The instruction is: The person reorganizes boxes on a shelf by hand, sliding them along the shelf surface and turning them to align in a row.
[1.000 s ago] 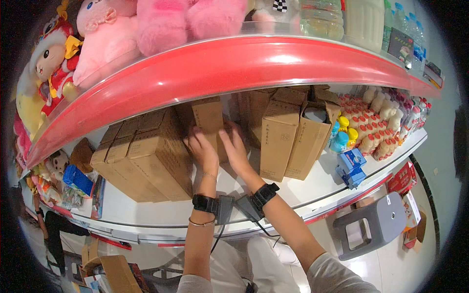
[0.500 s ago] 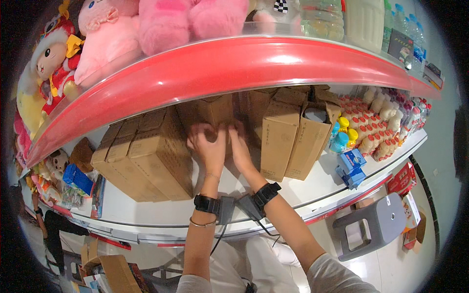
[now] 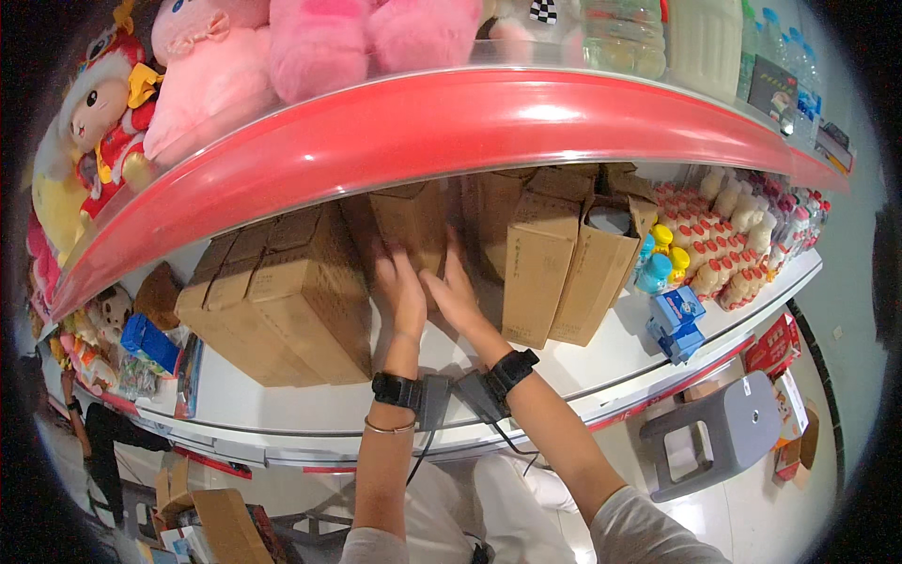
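Observation:
My left hand and my right hand reach into the gap between two groups of boxes on the white shelf. Between them, deeper in, stands a brown cardboard box, upright. My fingers are stretched along its two sides, left hand on the left face and right hand on the right, gripping it from both sides. The fingertips are partly hidden in shadow. To the left stand several tall brown cartons side by side. On the right are a closed carton and an open-topped one.
A red shelf edge overhangs the cartons, carrying plush toys and large bottles. Right of the cartons are small bottles and blue boxes on the white shelf. A grey stool stands below.
My hands have drawn apart from in front of the cardboard box. The fingers, bent earlier, now lie stretched along its sides.

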Tool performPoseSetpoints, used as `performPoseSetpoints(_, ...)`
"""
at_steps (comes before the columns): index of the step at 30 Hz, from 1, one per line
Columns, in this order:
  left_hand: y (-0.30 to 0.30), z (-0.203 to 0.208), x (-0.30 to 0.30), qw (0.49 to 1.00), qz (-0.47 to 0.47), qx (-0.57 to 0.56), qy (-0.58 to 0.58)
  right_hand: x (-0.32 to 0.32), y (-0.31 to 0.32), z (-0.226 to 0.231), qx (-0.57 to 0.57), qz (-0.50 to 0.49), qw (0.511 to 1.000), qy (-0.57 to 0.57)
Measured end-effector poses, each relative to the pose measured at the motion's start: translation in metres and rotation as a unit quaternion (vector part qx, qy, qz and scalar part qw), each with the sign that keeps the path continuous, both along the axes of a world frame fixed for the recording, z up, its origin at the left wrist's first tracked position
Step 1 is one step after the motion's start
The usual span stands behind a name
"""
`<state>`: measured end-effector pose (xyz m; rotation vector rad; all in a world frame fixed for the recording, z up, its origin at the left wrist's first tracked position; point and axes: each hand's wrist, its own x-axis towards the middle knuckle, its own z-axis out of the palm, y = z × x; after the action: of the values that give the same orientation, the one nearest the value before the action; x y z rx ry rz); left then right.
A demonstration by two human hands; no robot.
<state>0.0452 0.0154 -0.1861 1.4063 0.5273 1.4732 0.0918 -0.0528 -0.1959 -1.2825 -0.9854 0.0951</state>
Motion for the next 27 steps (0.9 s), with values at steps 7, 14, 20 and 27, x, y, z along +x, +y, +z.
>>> performPoseSetpoints(7,-0.017,0.018,-0.005,0.982,0.068,0.140,0.111,0.012,0.003,-0.011,-0.091,-0.017,0.987,0.131)
performPoseSetpoints(14,-0.010,0.012,-0.001,0.976,0.097,0.170,0.093,0.005,0.000,-0.006,-0.139,-0.024,0.982,0.126)
performPoseSetpoints(20,-0.022,0.017,-0.004,0.964,0.141,0.193,0.114,0.026,0.019,-0.033,-0.093,0.062,0.976,0.185)
performPoseSetpoints(27,-0.009,0.013,-0.009,0.966,0.194,0.145,0.090,0.006,0.017,-0.024,-0.075,0.000,0.997,0.005)
